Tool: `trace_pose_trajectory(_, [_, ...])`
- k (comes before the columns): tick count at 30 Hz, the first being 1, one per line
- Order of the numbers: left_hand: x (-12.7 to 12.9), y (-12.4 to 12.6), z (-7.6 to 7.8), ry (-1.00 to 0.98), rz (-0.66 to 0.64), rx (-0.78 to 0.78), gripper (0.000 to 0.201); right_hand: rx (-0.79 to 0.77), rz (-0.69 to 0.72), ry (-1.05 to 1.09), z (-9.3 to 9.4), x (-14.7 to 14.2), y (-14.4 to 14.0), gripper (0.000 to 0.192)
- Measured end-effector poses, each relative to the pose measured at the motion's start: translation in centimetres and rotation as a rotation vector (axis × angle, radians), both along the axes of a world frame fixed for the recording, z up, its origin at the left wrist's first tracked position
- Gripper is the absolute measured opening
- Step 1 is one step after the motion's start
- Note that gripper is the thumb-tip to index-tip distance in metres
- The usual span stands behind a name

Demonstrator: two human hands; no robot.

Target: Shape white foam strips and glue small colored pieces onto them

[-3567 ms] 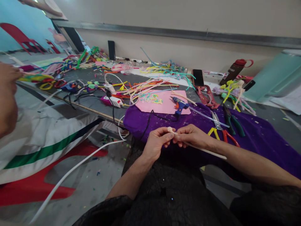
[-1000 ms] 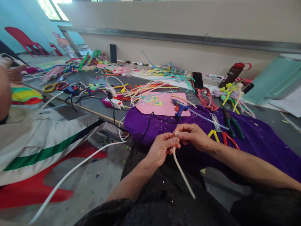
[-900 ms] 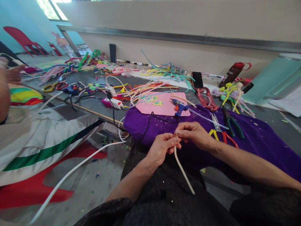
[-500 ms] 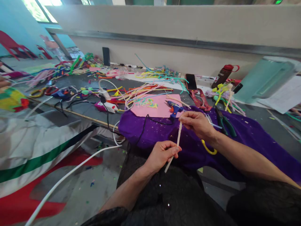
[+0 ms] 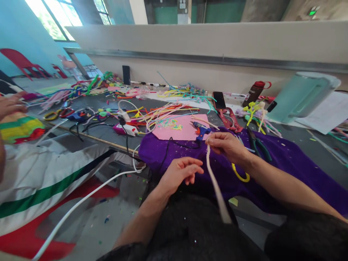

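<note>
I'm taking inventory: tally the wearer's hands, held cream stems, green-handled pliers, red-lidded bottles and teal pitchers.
Wearer's left hand and right hand: 2
Held cream fuzzy stem: 1
Green-handled pliers: 1
Red-lidded brown bottle: 1
Teal plastic pitcher: 1
Total: 6

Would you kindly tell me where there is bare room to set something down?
The purple cloth right of the green-handled pliers looks mostly free, bar small crumbs. So does the dark tabletop between that cloth and the white paper. The pink sheet, glue gun and coloured stems crowd the middle.
</note>
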State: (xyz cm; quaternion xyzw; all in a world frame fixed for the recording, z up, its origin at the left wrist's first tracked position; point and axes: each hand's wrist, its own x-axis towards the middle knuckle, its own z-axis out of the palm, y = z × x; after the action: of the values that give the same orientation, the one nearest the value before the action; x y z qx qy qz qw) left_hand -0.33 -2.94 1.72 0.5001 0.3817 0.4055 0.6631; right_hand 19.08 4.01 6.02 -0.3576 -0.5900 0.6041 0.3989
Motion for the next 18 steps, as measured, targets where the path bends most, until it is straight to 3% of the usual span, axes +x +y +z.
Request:
trace_pose_trajectory(4, [1.6,1.6,0.9,-0.120,0.040,-0.010,0.027,0.016,0.064,-0.068,0.0,-0.6,-1.4,0.020])
trace_pose_trajectory(13, [2.6,1.5,-0.5,-0.307,0.075,-0.145,0.026,-0.101,0.115,0.016,-1.6,-1.5,-1.8,0.023])
trace_pose_trajectory(18, [3.0,1.4,-0.7,-0.305,0.113,-0.133,0.030,-0.031,0.109,0.012,-2.1,-1.8,-2.3,0.019])
